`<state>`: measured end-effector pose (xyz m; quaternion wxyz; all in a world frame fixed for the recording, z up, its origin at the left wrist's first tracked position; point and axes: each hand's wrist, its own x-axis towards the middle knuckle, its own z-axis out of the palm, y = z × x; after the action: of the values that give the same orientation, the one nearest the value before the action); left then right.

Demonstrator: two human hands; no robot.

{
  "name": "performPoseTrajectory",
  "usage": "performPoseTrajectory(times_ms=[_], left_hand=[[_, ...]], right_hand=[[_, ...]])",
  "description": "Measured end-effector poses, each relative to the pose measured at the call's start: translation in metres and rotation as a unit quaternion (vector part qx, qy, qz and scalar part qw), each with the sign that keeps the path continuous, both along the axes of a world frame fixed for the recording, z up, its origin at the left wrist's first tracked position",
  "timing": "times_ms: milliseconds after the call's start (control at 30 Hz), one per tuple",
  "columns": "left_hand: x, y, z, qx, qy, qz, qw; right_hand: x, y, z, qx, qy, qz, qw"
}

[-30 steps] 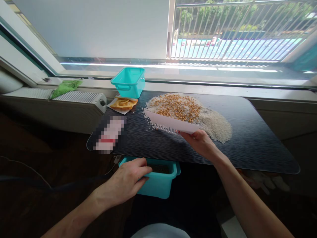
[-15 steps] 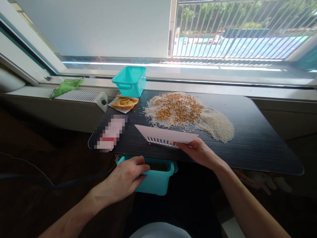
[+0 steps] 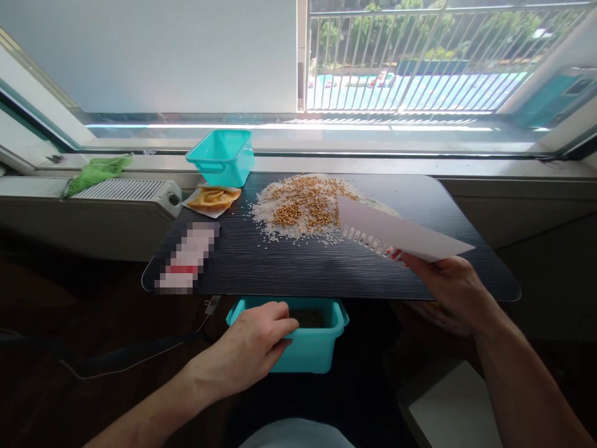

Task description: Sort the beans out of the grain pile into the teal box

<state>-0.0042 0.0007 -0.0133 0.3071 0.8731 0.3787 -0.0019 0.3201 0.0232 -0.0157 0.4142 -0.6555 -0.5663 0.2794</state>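
Note:
My right hand (image 3: 454, 283) holds a white card (image 3: 401, 231) by its near edge; a row of slots is cut along one side of the card. The card is tilted above the table, in front of the right part of a pile of white rice-like grains (image 3: 263, 205), and hides some of it. Small round golden peas or beans (image 3: 288, 215) lie on top of the pile. Below the table's front edge, my left hand (image 3: 261, 336) is closed over the near rim of a turquoise bin (image 3: 303, 358). Dark, fine contents (image 3: 310, 319) show inside.
On the dark table (image 3: 252, 267) stand a second turquoise bin (image 3: 233, 171) at the back left and an orange cloth (image 3: 212, 198) on white paper. A blurred-out pinkish item (image 3: 189, 258) lies at the left. Behind are a radiator (image 3: 130, 193) with a green cloth (image 3: 97, 173) and a window.
My right hand has carried the slotted card rightward, from the front of the table to beside the pile's right part, and turned it. My left hand stays on the bin's rim. The view has shifted right.

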Motion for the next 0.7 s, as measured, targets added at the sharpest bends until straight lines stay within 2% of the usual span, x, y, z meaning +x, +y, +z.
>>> performPoseTrajectory(times_ms=[167, 500, 700], left_hand=[[0.011, -0.007, 0.006, -0.004, -0.002, -0.02, 1.0], [0.008, -0.012, 0.011, -0.007, 0.001, -0.019, 1.0], [0.006, -0.011, 0.008, -0.003, -0.004, -0.019, 1.0]], right_hand=[[0.002, 0.007, -0.003, -0.002, 0.016, 0.02, 1.0], [-0.017, 0.055, -0.028, 0.012, -0.034, 0.074, 0.997], [-0.02, 0.053, -0.024, 0.006, -0.031, 0.119, 0.992]])
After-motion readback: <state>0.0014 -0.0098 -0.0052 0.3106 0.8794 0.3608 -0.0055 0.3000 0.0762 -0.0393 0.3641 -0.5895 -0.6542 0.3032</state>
